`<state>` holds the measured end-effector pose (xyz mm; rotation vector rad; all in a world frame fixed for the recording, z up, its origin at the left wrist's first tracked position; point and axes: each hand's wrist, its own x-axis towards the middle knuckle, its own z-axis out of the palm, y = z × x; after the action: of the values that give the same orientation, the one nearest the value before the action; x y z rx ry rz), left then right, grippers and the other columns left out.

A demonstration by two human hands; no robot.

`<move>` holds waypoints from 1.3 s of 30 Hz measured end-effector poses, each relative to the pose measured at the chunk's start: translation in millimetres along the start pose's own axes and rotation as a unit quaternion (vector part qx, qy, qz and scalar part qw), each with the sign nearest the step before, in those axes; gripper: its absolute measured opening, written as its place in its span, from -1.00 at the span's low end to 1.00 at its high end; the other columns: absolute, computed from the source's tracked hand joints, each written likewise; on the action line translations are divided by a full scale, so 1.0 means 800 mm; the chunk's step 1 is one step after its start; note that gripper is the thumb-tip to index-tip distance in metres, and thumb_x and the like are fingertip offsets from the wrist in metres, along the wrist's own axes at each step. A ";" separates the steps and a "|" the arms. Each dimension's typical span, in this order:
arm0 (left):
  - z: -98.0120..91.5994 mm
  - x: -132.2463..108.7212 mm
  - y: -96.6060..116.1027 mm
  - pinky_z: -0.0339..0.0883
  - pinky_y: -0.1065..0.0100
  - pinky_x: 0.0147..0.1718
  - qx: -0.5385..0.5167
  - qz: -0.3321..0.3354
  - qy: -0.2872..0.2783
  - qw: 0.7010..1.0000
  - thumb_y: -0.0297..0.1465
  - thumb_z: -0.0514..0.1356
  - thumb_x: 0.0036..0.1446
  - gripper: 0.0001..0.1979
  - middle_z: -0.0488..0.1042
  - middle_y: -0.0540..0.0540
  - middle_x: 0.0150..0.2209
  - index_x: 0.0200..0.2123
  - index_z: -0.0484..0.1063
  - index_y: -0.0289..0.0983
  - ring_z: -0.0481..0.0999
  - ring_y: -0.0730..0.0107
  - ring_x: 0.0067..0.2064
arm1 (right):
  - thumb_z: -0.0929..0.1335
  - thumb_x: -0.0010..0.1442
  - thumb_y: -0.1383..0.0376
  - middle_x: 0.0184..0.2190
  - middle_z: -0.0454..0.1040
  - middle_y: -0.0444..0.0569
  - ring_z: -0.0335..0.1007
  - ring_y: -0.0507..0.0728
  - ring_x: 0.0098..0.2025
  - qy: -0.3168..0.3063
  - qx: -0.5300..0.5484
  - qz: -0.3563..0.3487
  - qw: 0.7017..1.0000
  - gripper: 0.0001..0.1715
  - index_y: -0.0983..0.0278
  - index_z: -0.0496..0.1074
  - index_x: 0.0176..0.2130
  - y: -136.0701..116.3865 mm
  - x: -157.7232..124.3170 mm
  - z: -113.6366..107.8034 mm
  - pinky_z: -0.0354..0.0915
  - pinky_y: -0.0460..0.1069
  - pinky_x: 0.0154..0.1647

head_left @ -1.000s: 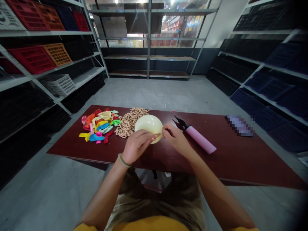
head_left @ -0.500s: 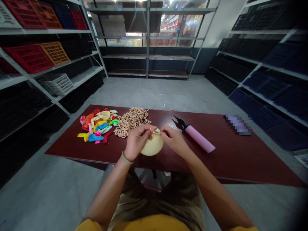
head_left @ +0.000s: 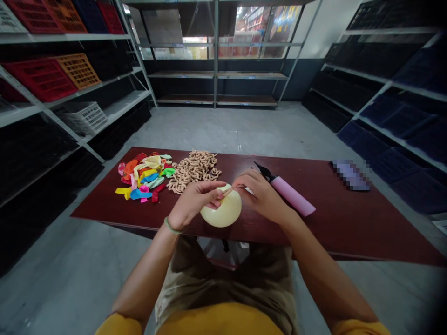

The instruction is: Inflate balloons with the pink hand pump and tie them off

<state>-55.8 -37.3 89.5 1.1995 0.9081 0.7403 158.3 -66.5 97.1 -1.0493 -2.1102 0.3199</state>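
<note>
A small, inflated pale yellow balloon (head_left: 223, 211) hangs between my hands just above the table's near edge. My left hand (head_left: 195, 200), with a green band at its wrist, is closed at the balloon's top left, thumb and fingers pinching near the neck. My right hand (head_left: 260, 193) is closed at the top right, its fingertips pinching the neck end. A thin tan strand stretches between the fingertips; whether it is the neck or a separate piece I cannot tell. Left of them lie a heap of beige curled pieces (head_left: 192, 170) and several uninflated balloons (head_left: 148, 174).
A pink hand pump (head_left: 293, 195) with a black nozzle lies right of my hands on the dark red table (head_left: 342, 223). A blurred purple item (head_left: 351, 174) rests at the far right. Shelves with crates (head_left: 38, 79) stand around the table.
My right hand has turned and risen slightly over the balloon, and my left has shifted a little left. More of the balloon shows, and the tan strand is now visible. The view tilted down slightly.
</note>
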 end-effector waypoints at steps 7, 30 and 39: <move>-0.014 -0.012 0.017 0.40 0.49 -0.49 0.074 -0.006 -0.075 0.994 -0.35 0.34 0.03 -0.81 0.52 -0.05 -0.48 -0.29 0.60 -0.34 0.46 0.53 -0.51 | 0.25 0.35 0.28 -0.24 0.48 -0.03 0.33 0.15 -0.17 -0.026 -0.017 -0.100 0.995 -0.77 0.16 0.48 -0.25 -0.004 0.035 0.010 0.25 0.12 -0.06; -0.022 -0.009 -0.002 0.38 0.49 -0.49 0.046 -0.006 0.001 0.999 -0.24 0.33 0.05 -0.75 0.50 -0.06 -0.46 -0.39 0.53 -0.35 0.42 0.57 -0.53 | 0.26 0.34 0.24 -0.13 0.46 -0.03 0.37 0.08 -0.16 -0.086 0.135 -0.005 0.987 -0.76 0.17 0.41 -0.02 0.010 0.037 0.023 0.29 -0.02 -0.22; -0.019 -0.007 0.004 0.43 0.45 -0.44 -0.018 -0.042 -0.030 0.999 -0.26 0.39 -0.01 -0.72 0.53 -0.09 -0.42 -0.35 0.49 -0.36 0.50 0.53 -0.50 | 0.27 0.29 0.28 -0.30 0.46 -0.11 0.38 0.05 -0.28 -0.038 0.180 0.063 0.981 -0.89 0.20 0.41 -0.23 0.007 0.037 0.039 0.29 -0.03 -0.24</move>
<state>-72.1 -34.3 91.6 1.1392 0.8872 0.6479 128.1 -37.0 87.9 -0.9668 -1.9569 0.7833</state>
